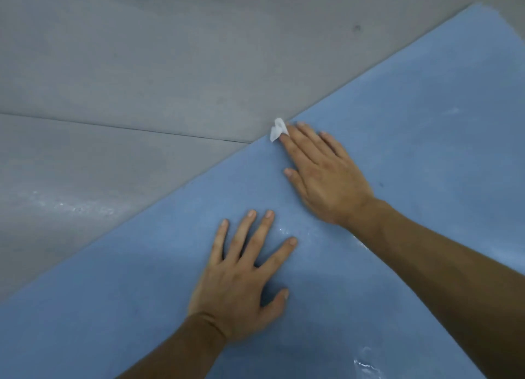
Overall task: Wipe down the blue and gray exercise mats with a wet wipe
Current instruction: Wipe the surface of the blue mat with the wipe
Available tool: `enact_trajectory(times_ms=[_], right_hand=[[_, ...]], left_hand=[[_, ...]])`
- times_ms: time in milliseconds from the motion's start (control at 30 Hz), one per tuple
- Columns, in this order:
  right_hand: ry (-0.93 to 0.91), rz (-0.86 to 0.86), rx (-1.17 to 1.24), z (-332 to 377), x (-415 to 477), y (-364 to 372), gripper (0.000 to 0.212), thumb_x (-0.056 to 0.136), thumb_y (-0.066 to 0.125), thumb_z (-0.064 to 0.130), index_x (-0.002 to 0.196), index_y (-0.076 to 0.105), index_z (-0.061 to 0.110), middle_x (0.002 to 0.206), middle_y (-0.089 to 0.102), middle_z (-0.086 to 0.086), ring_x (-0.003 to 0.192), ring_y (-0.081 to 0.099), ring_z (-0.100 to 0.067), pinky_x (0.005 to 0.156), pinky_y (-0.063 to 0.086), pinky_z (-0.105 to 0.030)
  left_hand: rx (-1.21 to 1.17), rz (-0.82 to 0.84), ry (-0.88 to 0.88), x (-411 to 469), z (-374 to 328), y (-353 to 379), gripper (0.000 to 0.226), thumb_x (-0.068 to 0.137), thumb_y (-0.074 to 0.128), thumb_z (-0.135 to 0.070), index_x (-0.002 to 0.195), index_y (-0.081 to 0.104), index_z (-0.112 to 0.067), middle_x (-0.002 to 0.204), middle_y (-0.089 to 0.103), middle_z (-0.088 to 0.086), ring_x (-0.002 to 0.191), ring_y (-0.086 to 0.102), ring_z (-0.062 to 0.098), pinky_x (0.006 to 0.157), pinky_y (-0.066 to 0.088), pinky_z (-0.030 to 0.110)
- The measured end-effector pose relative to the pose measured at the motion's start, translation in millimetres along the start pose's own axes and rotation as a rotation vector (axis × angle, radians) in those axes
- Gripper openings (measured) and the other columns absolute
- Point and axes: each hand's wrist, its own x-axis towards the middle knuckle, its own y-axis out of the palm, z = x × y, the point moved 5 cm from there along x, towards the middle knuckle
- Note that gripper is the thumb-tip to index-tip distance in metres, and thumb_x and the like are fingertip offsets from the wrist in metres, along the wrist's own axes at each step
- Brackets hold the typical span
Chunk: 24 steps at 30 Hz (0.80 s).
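- right hand [326,177]: fingers straight and close together, pressing the wet wipe [277,129] flat onto the blue mat [426,117]. Only a small bunched corner of the wipe shows past the fingertips. It sits right at the blue mat's edge, where it meets the gray mat [142,66].
- left hand [241,276]: fingers spread, palm down on the blue mat, holding nothing. Reads as a brace.
- risk: the wipe looks wadded, not laid out. The contact patch is probably small, so strokes could leave unwiped strips.
- risk: the wipe is only pinned by flat fingers, with no real grip. A push across the edge between the mats could snag it and roll it out from under the fingers.
- risk: there are wet streaks [363,361] on the blue mat and a damp patch [56,205] on the gray one. A braced palm could slide on a damp surface, or leave prints on cleaned area.
- risk: the dark marks [356,28] on the far gray mat are well apart from the wipe. They are easy to skip, and one small wipe may be dry or dirty by then.
- risk: the seam [127,128] between the gray mats could collect pushed dirt.
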Motion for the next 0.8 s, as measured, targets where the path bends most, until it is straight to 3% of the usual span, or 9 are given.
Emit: enact_trajectory(times_ms=[100,267,400,600,800], right_hand=[[0.114,0.009,0.06,-15.9,-18.2,-5.1,0.061,0.109,0.042,0.032,0.163,0.023,0.01,0.171,0.02,-0.006,0.159,0.016,-0.023,0.127,0.016,-0.041],[-0.068,0.129,0.1,1.1,-49.0,-2.0,0.062,0.11,0.044,0.03,0.163,0.023,0.006,0.171,0.018,-0.008,0.16,0.012,-0.024,0.129,0.014,-0.04],[-0.122,0.097,-0.009,-7.3,-51.3,-7.1,0.059,0.11,0.036,0.033,0.163,0.025,0.008,0.171,0.022,-0.008,0.159,0.017,-0.024,0.128,0.016,-0.044],[0.154,0.021,0.005,-68.6,-28.2,-13.8,0.061,0.111,0.031,0.035,0.163,0.021,0.004,0.17,0.018,-0.017,0.158,0.015,-0.033,0.127,0.017,-0.049],[-0.108,0.013,0.149,-0.8,-17.4,-2.4,0.066,0.108,0.038,0.037,0.163,0.021,0.005,0.171,0.017,-0.014,0.159,0.015,-0.029,0.127,0.016,-0.045]], left_hand=[[-0.03,-0.011,-0.007,0.9,0.3,-3.2,0.08,0.086,0.058,-0.062,0.159,0.036,-0.038,0.173,0.013,0.008,0.159,0.011,0.035,0.123,0.01,0.066],[-0.067,-0.058,-0.025,-0.7,0.8,-2.7,0.077,0.087,0.059,-0.061,0.157,0.042,-0.033,0.172,0.02,0.009,0.159,0.014,0.033,0.123,0.013,0.067],[-0.035,-0.057,-0.046,-1.7,0.9,0.2,0.078,0.09,0.055,-0.061,0.16,0.037,-0.032,0.172,0.018,0.009,0.159,0.014,0.033,0.124,0.01,0.065],[0.001,-0.059,-0.053,-1.6,0.4,-0.5,0.074,0.095,0.051,-0.06,0.162,0.033,-0.033,0.172,0.02,0.008,0.159,0.014,0.033,0.125,0.011,0.064],[0.041,-0.052,-0.058,-2.5,-0.1,-2.5,0.076,0.095,0.051,-0.061,0.163,0.03,-0.033,0.172,0.018,0.008,0.159,0.013,0.033,0.125,0.011,0.063]])
